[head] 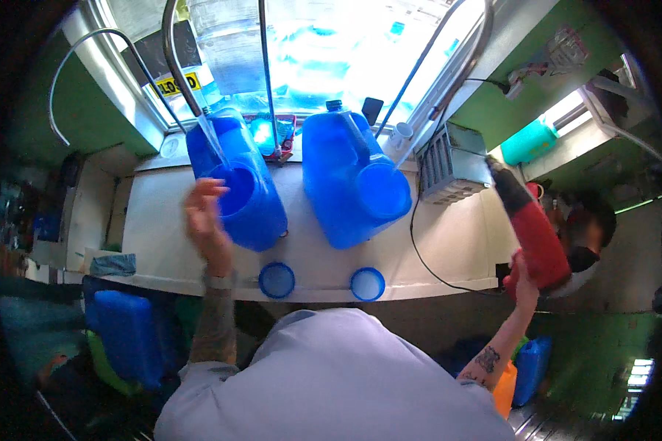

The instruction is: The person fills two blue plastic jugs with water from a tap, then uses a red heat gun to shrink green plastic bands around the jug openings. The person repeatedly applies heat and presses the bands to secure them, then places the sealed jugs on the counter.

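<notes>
Two blue plastic water jugs stand on the pale counter, both with wide round mouths. My left hand (pixel 207 220) is raised beside the mouth of the left jug (pixel 265 215), its fingers loosely bent and nothing visible in them; it is slightly blurred. A curved metal spout (pixel 179 71) ends in a clear stream or tube that enters this mouth. A thin clear line reaches the mouth of the right jug (pixel 328 187). Out to the right, my right hand (pixel 521 278) grips what looks like a red heat gun (pixel 538 242), its dark nozzle pointing up and away.
Two round blue-rimmed caps (pixel 276 280) (pixel 367 284) lie along the counter's front edge. A grey slatted metal box (pixel 455 162) stands at right, with a black cord (pixel 427 264) beside it. A masked person (pixel 587 234) is beyond the heat gun. A phone (pixel 372 110) leans near the window.
</notes>
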### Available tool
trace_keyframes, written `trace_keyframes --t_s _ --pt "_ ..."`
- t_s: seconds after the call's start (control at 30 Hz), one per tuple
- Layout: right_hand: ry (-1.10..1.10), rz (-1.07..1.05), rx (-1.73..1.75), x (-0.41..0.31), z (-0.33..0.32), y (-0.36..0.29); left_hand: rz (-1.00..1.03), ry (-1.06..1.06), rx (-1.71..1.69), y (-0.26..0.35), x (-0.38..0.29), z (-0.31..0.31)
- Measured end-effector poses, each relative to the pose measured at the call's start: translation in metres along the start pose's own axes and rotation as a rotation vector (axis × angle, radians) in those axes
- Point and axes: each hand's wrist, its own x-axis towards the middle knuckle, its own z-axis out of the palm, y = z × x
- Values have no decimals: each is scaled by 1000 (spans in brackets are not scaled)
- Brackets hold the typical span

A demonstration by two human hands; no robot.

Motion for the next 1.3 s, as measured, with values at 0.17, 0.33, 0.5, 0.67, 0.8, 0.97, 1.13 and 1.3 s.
trace_keyframes --t_s 0.17,0.33,0.5,0.67,0.8,0.97,1.13,1.3 --pt "-228 -719 131 125 45 14 9 -317 25 -4 -79 152" --pt "-132 -1050 -599 238 74 19 30 -197 226 -14 -106 240" --pt "-315 -1182 -568 327 105 16 85 -165 341 -26 -112 236" --pt "-350 -1246 -675 397 129 11 165 -153 378 -36 -115 232" --pt "-309 -1164 -678 446 138 30 135 -110 329 -35 -116 237" --pt "-299 -836 -1132 459 118 -15 130 -114 348 -31 -115 237" --pt "-530 -721 1090 290 52 -136 89 -91 353 -31 -116 240" --pt "-1572 -762 1899 88 -31 -167 46 -80 308 -28 -116 242"
